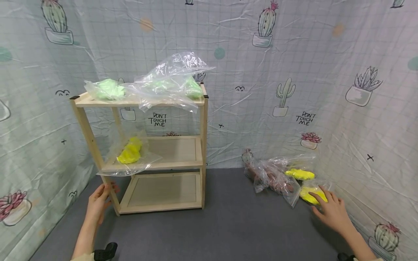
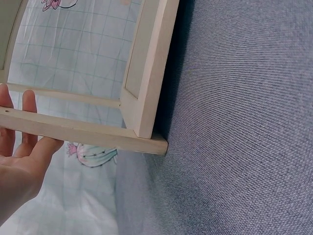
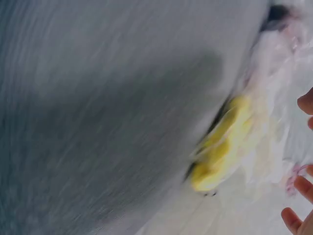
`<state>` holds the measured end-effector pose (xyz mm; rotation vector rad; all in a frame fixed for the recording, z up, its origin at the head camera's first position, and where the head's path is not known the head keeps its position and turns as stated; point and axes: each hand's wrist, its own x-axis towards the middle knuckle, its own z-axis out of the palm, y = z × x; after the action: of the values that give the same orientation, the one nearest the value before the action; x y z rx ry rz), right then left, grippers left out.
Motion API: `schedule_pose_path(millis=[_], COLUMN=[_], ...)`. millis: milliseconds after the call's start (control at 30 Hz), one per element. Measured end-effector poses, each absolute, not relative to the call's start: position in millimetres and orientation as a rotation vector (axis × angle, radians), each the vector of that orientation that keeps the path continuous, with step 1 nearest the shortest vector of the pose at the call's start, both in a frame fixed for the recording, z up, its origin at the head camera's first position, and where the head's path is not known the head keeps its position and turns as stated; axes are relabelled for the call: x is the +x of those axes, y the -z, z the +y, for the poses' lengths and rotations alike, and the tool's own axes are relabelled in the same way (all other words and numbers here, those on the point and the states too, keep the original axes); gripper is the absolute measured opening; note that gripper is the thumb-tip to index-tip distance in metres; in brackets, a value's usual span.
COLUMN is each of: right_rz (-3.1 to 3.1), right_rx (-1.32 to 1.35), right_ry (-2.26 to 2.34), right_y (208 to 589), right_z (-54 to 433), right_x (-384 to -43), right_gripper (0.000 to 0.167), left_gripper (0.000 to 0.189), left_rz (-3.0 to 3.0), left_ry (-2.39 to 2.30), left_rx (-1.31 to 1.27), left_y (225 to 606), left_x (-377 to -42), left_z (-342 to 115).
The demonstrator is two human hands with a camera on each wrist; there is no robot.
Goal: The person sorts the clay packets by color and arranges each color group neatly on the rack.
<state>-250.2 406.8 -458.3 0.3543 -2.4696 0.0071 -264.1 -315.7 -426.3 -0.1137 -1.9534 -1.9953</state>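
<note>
My left hand holds the front left post of a small wooden shelf rack, low down near its foot. In the left wrist view the fingers reach round the post. My right hand, fingers spread, is over a clear plastic bag with a yellow lump at the right of the table. The right wrist view is blurred; there the fingertips stand apart from the yellow lump. Behind that bag lies another bagged yellow piece.
Clear bags of reddish-brown pieces lie left of the yellow ones. Bagged pale green lumps sit on the rack's top, and a bagged yellow lump on its middle shelf, the bag overhanging the front edge. A cactus-print curtain surrounds the grey table.
</note>
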Motion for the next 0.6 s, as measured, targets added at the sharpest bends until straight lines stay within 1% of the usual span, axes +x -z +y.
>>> schedule_pose_path(millis=[67, 267, 333, 433, 600], right_rz=[-2.487, -2.531, -2.561, -2.625, -2.746], right_rx=[0.315, 0.280, 0.281, 0.275, 0.244], right_ry=[0.010, 0.090, 0.108, 0.104, 0.069], right_y=[461.3, 469.3, 470.2, 470.1, 470.1], right_z=[415.9, 438.0, 442.9, 448.9, 456.3], right_x=[-251.7, -258.8, -262.3, -267.7, -275.8], right_gripper=[0.059, 0.096, 0.103, 0.108, 0.104], left_gripper=[0.025, 0.027, 0.027, 0.028, 0.030], left_rz=[-1.954, -1.965, -1.969, -1.977, -1.981], left_ry=[1.997, 1.991, 1.986, 1.982, 1.981], left_rx=[-0.108, -0.079, -0.076, -0.080, -0.078], left_y=[426.4, 426.7, 426.8, 426.5, 425.4], left_x=[-264.1, -263.8, -263.5, -263.8, -264.2], left_z=[-315.8, -316.2, -315.9, -315.4, -315.2])
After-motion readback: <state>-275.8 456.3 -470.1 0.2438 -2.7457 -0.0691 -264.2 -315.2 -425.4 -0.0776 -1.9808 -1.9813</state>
